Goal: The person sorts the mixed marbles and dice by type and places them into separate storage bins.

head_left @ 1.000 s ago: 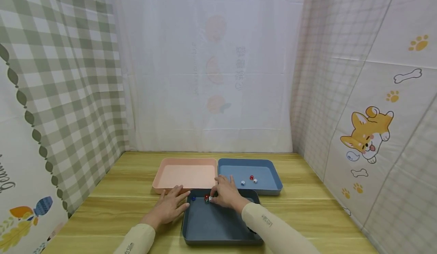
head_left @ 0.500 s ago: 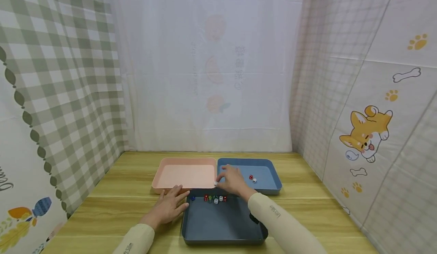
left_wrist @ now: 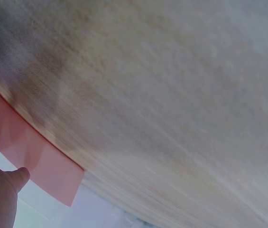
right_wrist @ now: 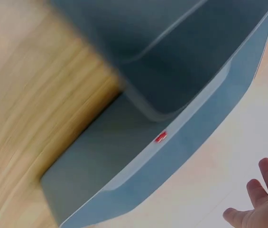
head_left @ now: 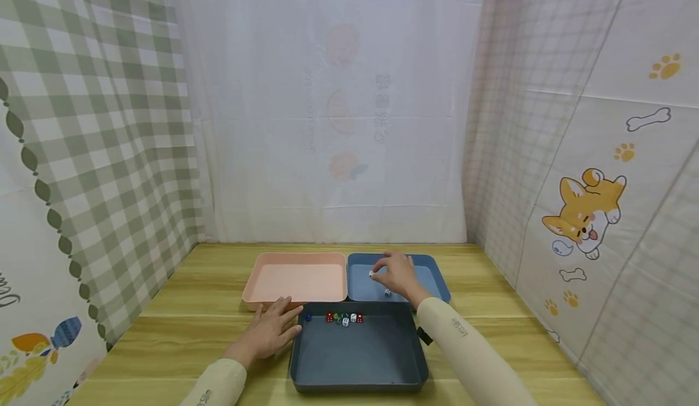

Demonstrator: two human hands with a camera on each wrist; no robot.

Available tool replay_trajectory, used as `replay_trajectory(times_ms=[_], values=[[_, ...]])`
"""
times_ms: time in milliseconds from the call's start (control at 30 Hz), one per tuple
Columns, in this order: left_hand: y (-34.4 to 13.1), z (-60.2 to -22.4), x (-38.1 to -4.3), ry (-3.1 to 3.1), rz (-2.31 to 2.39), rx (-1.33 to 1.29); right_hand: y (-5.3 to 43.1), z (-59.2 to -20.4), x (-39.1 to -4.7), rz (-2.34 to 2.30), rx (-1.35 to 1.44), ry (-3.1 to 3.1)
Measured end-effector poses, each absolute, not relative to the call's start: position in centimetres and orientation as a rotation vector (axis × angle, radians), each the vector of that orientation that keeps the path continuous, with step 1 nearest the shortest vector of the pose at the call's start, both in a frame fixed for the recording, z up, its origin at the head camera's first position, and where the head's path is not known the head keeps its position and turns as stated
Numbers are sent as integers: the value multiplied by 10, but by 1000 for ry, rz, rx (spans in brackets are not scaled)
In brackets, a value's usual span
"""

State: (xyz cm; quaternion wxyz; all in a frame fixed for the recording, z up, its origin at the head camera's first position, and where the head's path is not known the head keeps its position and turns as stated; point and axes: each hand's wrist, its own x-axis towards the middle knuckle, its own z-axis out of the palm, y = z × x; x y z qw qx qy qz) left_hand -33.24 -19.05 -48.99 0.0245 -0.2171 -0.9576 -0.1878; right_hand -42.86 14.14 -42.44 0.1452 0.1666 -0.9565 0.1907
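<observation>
My right hand [head_left: 398,275] is over the blue tray [head_left: 437,272], pinching a white die [head_left: 371,273] between thumb and fingertips. Below it, another white die [head_left: 388,292] lies in that tray, and the right wrist view shows a red die [right_wrist: 161,137] there. My left hand [head_left: 267,334] is spread with straight fingers, its fingertips at the left rim of the dark tray [head_left: 357,363] and the near edge of the pink tray [head_left: 297,281]. Along the dark tray's far side sit several dice, among them a blue die [head_left: 308,317], a red die [head_left: 329,317] and a white die [head_left: 345,322].
The pink and blue trays stand side by side at the back of the wood-grain table [head_left: 180,321], with the dark tray in front. Cloth curtains [head_left: 338,121] enclose the table at the back and both sides.
My right hand took a white die from the row in the dark tray and carried it up and right, over the blue tray. The left hand stayed in place.
</observation>
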Motion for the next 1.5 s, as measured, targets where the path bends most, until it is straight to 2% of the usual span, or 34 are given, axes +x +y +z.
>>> replay_trajectory(times_ms=[667,1500], values=[[-191,-494,-337,-2937,-590,-675,219,-434,-443,562,119,-2854],[-190,-490,-335,-2960,-616,-666,237,-469,-441,444,47,-2877]])
